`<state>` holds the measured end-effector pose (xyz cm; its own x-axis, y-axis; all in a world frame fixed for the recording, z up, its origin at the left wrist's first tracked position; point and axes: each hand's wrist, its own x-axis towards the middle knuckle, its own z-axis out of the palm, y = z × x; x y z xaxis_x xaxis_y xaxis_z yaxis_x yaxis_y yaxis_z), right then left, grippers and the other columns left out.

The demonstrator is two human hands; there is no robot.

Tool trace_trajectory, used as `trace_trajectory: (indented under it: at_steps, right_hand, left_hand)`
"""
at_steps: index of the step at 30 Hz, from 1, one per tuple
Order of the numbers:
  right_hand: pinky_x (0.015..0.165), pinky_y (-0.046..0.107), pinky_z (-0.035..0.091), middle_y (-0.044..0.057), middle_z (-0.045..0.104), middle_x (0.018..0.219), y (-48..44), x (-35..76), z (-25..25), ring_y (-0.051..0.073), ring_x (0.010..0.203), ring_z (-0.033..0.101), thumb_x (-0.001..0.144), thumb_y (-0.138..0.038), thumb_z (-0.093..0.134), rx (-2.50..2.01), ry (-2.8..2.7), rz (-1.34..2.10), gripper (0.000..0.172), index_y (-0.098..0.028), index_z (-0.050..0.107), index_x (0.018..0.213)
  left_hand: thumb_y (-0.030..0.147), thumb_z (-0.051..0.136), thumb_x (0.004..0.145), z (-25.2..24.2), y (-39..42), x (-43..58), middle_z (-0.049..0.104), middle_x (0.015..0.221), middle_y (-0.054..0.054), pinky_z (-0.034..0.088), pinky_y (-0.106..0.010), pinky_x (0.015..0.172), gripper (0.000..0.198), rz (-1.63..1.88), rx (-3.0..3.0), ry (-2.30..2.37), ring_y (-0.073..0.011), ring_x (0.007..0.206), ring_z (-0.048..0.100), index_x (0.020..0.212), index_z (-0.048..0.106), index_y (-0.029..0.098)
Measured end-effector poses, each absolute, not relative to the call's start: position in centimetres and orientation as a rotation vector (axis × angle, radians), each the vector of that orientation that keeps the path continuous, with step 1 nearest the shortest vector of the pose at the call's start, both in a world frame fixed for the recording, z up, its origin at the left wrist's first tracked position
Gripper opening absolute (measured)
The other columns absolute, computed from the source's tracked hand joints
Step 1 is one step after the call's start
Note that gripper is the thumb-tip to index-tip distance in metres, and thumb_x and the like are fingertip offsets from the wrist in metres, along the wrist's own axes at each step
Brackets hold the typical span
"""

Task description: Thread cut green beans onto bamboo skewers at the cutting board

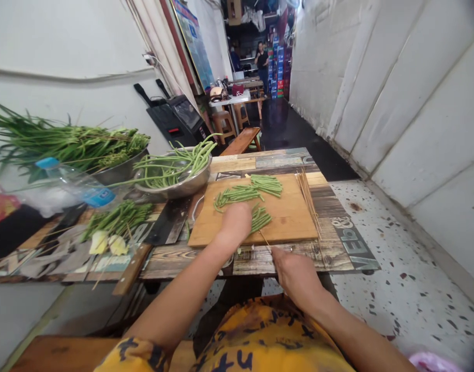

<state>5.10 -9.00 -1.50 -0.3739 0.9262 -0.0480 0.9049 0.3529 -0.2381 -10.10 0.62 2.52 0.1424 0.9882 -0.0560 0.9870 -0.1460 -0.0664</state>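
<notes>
On the wooden cutting board (293,219) lie cut lengths of long bean, with one group (239,194) at left and another group (266,184) at the far side. My left hand (237,221) is closed over the near group of long beans (261,219); their cut ends stick out to its right, while its fingertips are hidden. At the board's front edge, my right hand (294,271) grips a thin bamboo skewer (264,239). The skewer's tip points toward the near beans; whether it has entered them, I cannot tell. A bundle of bamboo skewers (308,201) lies along the board's right side.
Left of the board stand a metal bowl (174,192) of whole long beans and a cleaver (167,225) with its handle over the table edge. Further left are a plastic bottle (93,192), green bundles (118,217) and leafy greens (58,147). A person (262,62) stands far back.
</notes>
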Motion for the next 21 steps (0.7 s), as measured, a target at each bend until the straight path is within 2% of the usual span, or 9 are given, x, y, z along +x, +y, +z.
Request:
trace_trajectory:
  at_steps: [4, 14, 17, 19, 21]
  right_hand:
    - [0.050, 0.028, 0.028, 0.006, 0.070, 0.072, -9.1, 5.0, -1.5, 0.019, 0.064, 0.066, 0.088, -0.011, 0.039, -1.716, -2.497, 0.355, 0.022, -0.017, 0.060, 0.091]
    - [0.050, 0.027, 0.027, 0.006, 0.069, 0.071, -8.1, 4.9, -1.0, 0.019, 0.066, 0.066, 0.092, -0.018, 0.036, -1.730, -2.478, 0.338, 0.022, -0.017, 0.058, 0.089]
    - [0.050, 0.026, 0.027, 0.007, 0.070, 0.073, -8.0, 4.7, -1.2, 0.019, 0.067, 0.066, 0.092, -0.017, 0.035, -1.740, -2.470, 0.334, 0.023, -0.017, 0.058, 0.088]
    - [0.051, 0.026, 0.028, 0.007, 0.070, 0.073, -8.1, 4.9, -1.3, 0.019, 0.068, 0.066, 0.092, -0.017, 0.036, -1.740, -2.469, 0.349, 0.023, -0.017, 0.058, 0.087]
    - [0.052, 0.026, 0.029, 0.006, 0.070, 0.073, -8.0, 5.0, -1.5, 0.019, 0.068, 0.066, 0.092, -0.018, 0.036, -1.740, -2.466, 0.368, 0.023, -0.017, 0.058, 0.086]
  left_hand:
    - [0.007, 0.042, 0.078, 1.9, 0.8, -10.3, 0.068, 0.084, -0.019, 0.046, -0.033, 0.074, 0.027, 0.110, -2.371, -2.025, -0.0268, 0.084, 0.063, 0.082, 0.069, 0.005]
    - [0.015, 0.049, 0.077, 1.8, 2.2, -10.2, 0.069, 0.080, -0.020, 0.047, -0.034, 0.073, 0.023, -0.020, -2.352, -2.049, -0.0279, 0.082, 0.064, 0.075, 0.071, 0.006]
    - [0.017, 0.051, 0.076, 1.8, 2.4, -11.1, 0.070, 0.081, -0.016, 0.047, -0.032, 0.072, 0.022, -0.074, -2.373, -2.049, -0.0262, 0.082, 0.064, 0.076, 0.072, 0.009]
    - [0.018, 0.049, 0.079, 1.6, 2.0, -12.6, 0.071, 0.085, -0.011, 0.048, -0.030, 0.074, 0.024, -0.282, -2.363, -2.044, -0.0223, 0.084, 0.064, 0.082, 0.073, 0.014]
    - [0.020, 0.047, 0.081, 1.3, 1.3, -14.3, 0.072, 0.088, -0.007, 0.048, -0.030, 0.077, 0.027, -0.714, -2.227, -2.030, -0.0199, 0.084, 0.064, 0.087, 0.072, 0.017]
